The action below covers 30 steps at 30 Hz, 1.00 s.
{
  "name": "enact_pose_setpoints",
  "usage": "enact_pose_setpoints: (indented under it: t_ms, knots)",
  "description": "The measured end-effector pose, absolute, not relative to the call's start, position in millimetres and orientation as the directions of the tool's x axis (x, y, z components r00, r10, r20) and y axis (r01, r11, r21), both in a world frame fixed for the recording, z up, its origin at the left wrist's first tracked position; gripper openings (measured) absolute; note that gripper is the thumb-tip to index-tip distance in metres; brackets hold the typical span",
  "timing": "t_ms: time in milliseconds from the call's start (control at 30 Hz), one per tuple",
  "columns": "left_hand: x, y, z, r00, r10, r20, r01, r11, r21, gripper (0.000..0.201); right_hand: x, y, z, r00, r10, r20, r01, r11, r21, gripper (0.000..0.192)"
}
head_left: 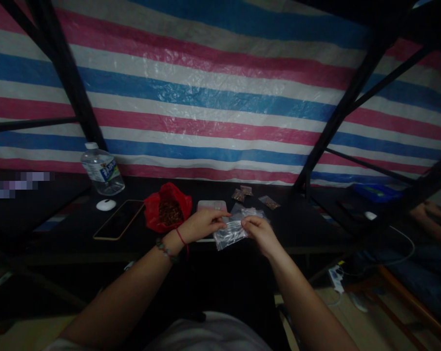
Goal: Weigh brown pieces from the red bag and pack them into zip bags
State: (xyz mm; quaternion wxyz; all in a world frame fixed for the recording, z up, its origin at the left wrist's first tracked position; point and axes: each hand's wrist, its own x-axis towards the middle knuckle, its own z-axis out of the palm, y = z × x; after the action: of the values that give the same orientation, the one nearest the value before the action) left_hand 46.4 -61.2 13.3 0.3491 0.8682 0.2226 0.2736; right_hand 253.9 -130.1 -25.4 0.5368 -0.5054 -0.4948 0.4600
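Nearest: 2 bare forearms reaching forward over a dark tabletop (300, 229). Left wrist with a beaded bracelet (166, 250) and a red string. Left hand (201, 224) and right hand (258, 231) both at a clear plastic bag (232, 230), held just above the tabletop's near edge. Left grip pinching the bag's upper left edge between thumb and fingertips; right grip pinching its upper right edge the same way. Bag crumpled, contents too small to tell.

Just beside the left hand, on its left: open red bag (168, 207) holding brown pieces. Further left: phone (118, 219) lying flat, screen dark; small white round object (105, 204) near it; water bottle (102, 170) upright behind.

Behind the hands: pale flat container (212, 205), partly hidden. Beyond it, 3 small filled packets (242, 194) lying apart on the tabletop.

Farthest: striped tarp (220, 97) in red, white and blue, black frame bars in front of it.
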Motion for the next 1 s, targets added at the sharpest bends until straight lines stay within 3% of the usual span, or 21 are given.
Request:
enact_pose_setpoints:
  t_ms: [100,367,567,667,733,800,867,933,1000]
  knots:
    - [48,-61,13,0.753,0.577,0.316,0.220,-0.674,0.705,0.037,249,-129,-31,0.123,0.992,0.012,-0.154,0.031,-0.988,0.025]
    - [49,-59,8,0.740,0.603,0.298,0.268,-0.670,0.692,0.037,255,-125,-35,0.174,0.985,0.002,-0.201,0.038,-0.979,0.030]
    - [51,-60,5,0.800,0.559,0.219,0.261,-0.653,0.711,0.042,257,-130,-31,0.050,0.999,0.018,-0.033,0.019,-0.999,0.031]
    - [49,-58,2,0.831,0.536,0.146,0.286,-0.638,0.715,0.049,278,-127,-25,0.156,0.986,0.066,-0.023,0.070,-0.997,0.034]
    - [44,-55,0,0.805,0.579,0.129,0.345,-0.634,0.692,0.046,305,-121,-23,0.305,0.941,0.146,0.012,0.150,-0.989,0.035]
    - [35,-53,0,0.767,0.626,0.140,0.400,-0.638,0.658,0.042,338,-115,-27,0.436,0.851,0.291,0.151,0.250,-0.956,0.035]
    - [22,-50,1,0.740,0.652,0.165,0.431,-0.648,0.627,0.040,372,-112,-37,0.479,0.739,0.474,0.430,0.273,-0.860,0.032]
    - [6,-45,3,0.699,0.685,0.206,0.467,-0.655,0.594,0.038,399,-114,-52,0.330,0.724,0.606,0.700,0.243,-0.671,0.030]
    - [-10,-38,3,0.617,0.738,0.272,0.533,-0.646,0.546,0.035,416,-118,-68,0.069,0.844,0.533,0.833,0.245,-0.496,0.030]
